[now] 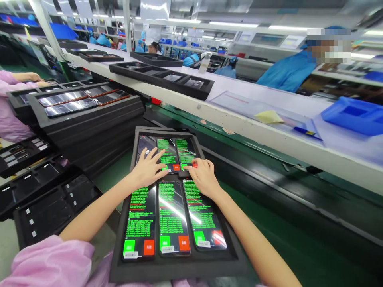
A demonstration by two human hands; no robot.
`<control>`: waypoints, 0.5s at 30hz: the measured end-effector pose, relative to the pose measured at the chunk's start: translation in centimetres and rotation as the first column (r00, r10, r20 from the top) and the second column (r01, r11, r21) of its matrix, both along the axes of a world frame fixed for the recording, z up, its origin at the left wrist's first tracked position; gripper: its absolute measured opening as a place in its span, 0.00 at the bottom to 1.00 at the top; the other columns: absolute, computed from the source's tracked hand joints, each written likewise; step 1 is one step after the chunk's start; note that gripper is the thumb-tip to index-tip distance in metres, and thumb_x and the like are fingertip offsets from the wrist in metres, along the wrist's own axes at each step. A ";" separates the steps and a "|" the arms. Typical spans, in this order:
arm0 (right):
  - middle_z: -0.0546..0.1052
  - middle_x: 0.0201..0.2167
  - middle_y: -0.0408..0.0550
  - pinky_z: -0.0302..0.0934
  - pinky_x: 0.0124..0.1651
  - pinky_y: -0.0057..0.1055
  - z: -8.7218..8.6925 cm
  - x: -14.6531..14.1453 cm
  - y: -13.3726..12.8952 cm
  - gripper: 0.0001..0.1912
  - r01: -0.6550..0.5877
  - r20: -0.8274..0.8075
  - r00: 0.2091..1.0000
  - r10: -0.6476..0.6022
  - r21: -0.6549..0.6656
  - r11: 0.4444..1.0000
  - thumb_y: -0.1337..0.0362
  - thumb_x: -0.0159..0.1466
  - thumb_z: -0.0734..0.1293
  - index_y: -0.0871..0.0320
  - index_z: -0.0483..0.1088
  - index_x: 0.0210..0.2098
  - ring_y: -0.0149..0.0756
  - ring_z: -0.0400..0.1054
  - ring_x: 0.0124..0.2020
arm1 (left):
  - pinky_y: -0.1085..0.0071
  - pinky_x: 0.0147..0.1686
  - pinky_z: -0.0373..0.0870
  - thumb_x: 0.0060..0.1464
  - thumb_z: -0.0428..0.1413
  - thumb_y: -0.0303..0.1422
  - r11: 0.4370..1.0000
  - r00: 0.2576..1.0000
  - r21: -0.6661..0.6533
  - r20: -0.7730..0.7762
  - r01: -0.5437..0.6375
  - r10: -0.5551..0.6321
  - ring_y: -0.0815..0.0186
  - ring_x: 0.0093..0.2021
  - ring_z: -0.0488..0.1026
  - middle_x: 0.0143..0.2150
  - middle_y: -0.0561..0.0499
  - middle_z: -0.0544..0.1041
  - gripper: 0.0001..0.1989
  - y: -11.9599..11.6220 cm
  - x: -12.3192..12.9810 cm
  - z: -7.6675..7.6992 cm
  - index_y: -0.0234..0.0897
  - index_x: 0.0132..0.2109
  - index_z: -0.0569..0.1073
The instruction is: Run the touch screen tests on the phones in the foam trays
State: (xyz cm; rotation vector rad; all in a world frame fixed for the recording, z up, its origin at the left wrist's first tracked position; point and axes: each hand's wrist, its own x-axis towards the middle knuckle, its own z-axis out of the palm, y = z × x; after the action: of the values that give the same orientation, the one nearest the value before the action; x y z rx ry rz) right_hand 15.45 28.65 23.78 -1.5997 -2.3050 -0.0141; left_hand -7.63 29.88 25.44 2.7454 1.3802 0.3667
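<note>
A black foam tray [176, 269] holds several phones in two rows. Green text with green and red squares shows on most screens, such as the front middle phone [174, 211]. My left hand [149, 167] is open, fingers spread over the back left phone [146, 144], whose screen is dark; its thumb reaches the lower part of the back middle phone [167, 149]. My right hand [202, 175] is open with fingers bent, one fingertip at the green square of the back right phone [185, 148]. Neither hand holds anything.
Stacked black trays [89, 131] with phones stand at the left, beside a person's pink sleeve [14, 107]. Across the white bench [227, 85] lie a long black tray [161, 77] and a blue bin [356, 115]. A person in blue [287, 71] is behind it.
</note>
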 end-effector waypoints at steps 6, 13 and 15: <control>0.67 0.40 0.50 0.48 0.54 0.48 1.2 1.8 -5.1 0.26 0.074 -0.153 0.987 -0.057 0.105 0.992 0.63 0.66 0.46 0.50 0.74 0.40 0.40 0.59 0.45 | 0.44 0.59 0.38 0.59 0.44 0.39 0.973 0.932 -0.019 0.284 -0.228 0.224 0.50 0.65 0.44 0.66 0.47 0.51 0.18 -5.1 -2.7 -0.5 0.48 0.54 0.67; 0.69 0.37 0.47 0.47 0.55 0.50 0.8 3.5 -14.8 0.22 -0.177 -0.100 0.980 0.174 -0.021 0.984 0.67 0.64 0.50 0.44 0.73 0.41 0.38 0.63 0.41 | 0.46 0.60 0.47 0.55 0.51 0.39 0.801 0.497 -0.559 0.644 -0.212 0.581 0.53 0.66 0.43 0.68 0.53 0.43 0.29 -15.7 -5.9 -5.0 0.57 0.62 0.49; 0.70 0.37 0.47 0.47 0.55 0.50 0.5 3.3 -15.9 0.21 -0.153 -0.082 0.986 0.149 -0.053 0.987 0.67 0.64 0.51 0.44 0.73 0.40 0.38 0.63 0.41 | 0.47 0.61 0.44 0.53 0.53 0.39 0.758 0.477 -0.643 0.635 -0.111 0.608 0.52 0.66 0.43 0.68 0.53 0.45 0.32 -17.1 -6.0 -5.8 0.56 0.62 0.49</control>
State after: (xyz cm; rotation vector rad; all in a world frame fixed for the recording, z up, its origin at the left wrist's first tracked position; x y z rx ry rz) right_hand 18.72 12.76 24.26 -1.4220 -2.3800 0.1511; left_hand -13.66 12.74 19.65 1.4036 1.4427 0.9724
